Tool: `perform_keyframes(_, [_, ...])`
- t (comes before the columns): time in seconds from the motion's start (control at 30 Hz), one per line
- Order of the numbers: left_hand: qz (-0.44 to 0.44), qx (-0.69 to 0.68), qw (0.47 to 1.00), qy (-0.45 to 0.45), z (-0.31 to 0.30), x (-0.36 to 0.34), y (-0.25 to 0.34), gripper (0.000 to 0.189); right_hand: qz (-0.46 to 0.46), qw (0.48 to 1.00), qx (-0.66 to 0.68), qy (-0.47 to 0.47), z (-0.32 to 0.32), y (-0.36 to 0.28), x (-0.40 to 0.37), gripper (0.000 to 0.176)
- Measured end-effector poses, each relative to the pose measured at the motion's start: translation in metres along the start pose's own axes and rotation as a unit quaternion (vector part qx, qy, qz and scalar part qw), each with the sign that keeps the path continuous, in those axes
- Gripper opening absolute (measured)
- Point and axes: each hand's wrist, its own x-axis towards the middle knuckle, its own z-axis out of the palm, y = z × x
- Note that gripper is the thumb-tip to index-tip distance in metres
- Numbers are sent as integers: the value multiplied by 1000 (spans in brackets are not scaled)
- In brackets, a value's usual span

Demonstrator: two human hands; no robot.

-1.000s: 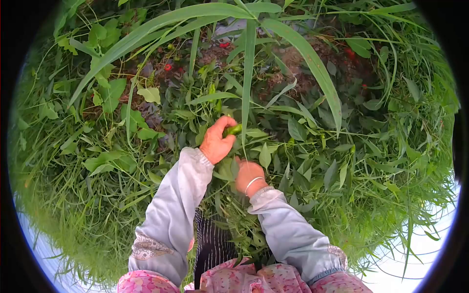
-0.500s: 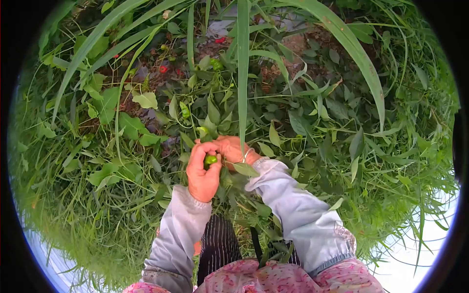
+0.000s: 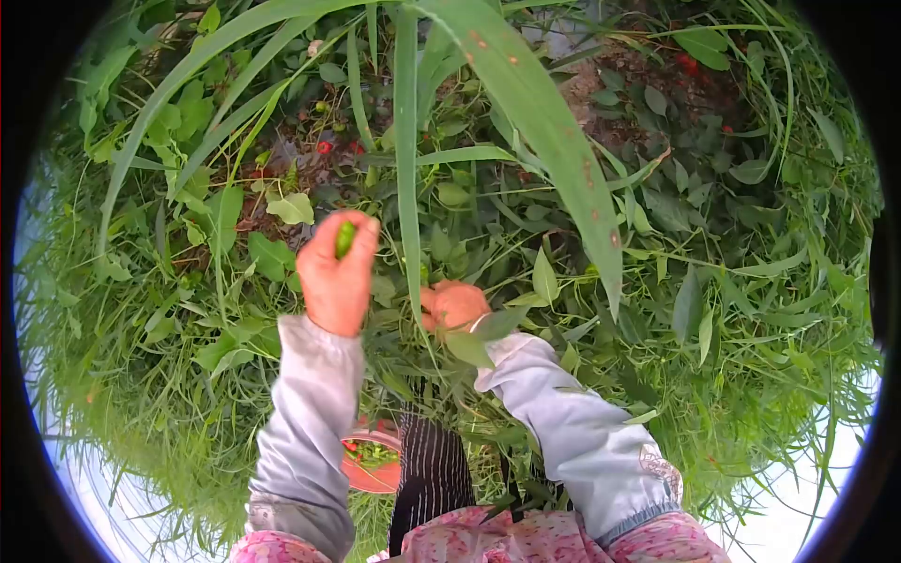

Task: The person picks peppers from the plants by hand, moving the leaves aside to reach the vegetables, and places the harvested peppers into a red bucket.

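My left hand (image 3: 336, 274) is closed on a small green pepper (image 3: 344, 240), which shows between the thumb and curled fingers, raised above the foliage. Lower and to the right, my right hand (image 3: 458, 305) is in among the leafy stems of a pepper plant (image 3: 469, 349). Its fingers curl toward the left, partly behind a grass blade, and I cannot tell what they hold. A broad leaf covers part of the right wrist.
An orange-red basin (image 3: 375, 485) with green and red peppers (image 3: 369, 454) stands low, beside my striped trouser leg (image 3: 434, 464). Long grass blades (image 3: 554, 122) arch close across the view. Red peppers (image 3: 325, 147) show near the ground farther off. Dense weeds surround the plants.
My left hand has moved left and up, away from my right hand, carrying the green pepper. My right hand has shifted slightly down. More of the basin shows now.
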Motion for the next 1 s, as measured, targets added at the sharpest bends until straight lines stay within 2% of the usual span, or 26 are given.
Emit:
perform_keyframes(0.03, [26,1,1000,12,-2,24,-2,12,-5,1000,15,6,3,2,0,41])
perform_keyframes(0.1, [14,9,999,-42,7,67,0,21,4,1000,-6,-10,1,-1,0,41])
perform_keyframes(0.17, [20,136,987,-84,33,117,-33,28,5,1000,-11,-12,3,-2,0,40])
perform_keyframes(0.23, [-14,331,943,-41,68,140,-43,33,2,1000,-4,-1,8,1,-1,38])
perform_keyframes(0.3, [-138,347,927,-42,87,174,-73,31,-10,1000,10,4,12,6,-1,37])
perform_keyframes(0.37, [-77,427,896,-92,98,188,-88,35,-18,999,28,6,19,11,-2,36])
perform_keyframes(0.4, [-22,449,889,-92,98,184,-86,44,9,998,-16,-52,5,2,-2,34])
perform_keyframes(0.43, [32,470,877,-93,97,181,-83,53,4,999,-14,-36,9,6,-3,32])
perform_keyframes(0.53, [128,585,736,-315,95,183,-69,49,-6,1000,-5,-13,13,8,-1,30])
perform_keyframes(0.63, [130,540,783,-281,91,169,-70,39,-7,999,3,-32,8,9,-1,31])
perform_keyframes(0.7, [85,407,895,-161,83,147,-68,37,-14,999,26,-24,21,16,3,31])
perform_keyframes(0.73, [88,404,897,-153,82,138,-61,42,-8,999,51,-15,27,20,5,32])
perform_keyframes(0.83, [93,421,861,-271,96,125,-67,46,5,998,65,-21,35,18,4,33])
perform_keyframes(0.87, [23,530,792,-303,107,107,-16,50,6,999,27,-35,21,10,3,34])
perform_keyframes(0.9, [30,571,753,-327,113,105,-17,53,8,999,-12,-48,12,6,1,35])
perform_keyframes(0.97, [43,643,667,-374,124,100,-33,60,1,998,51,-22,29,19,4,36])
perform_keyframes(1.0, [20,608,717,-339,129,102,-87,61,-5,998,55,-7,41,25,5,37])
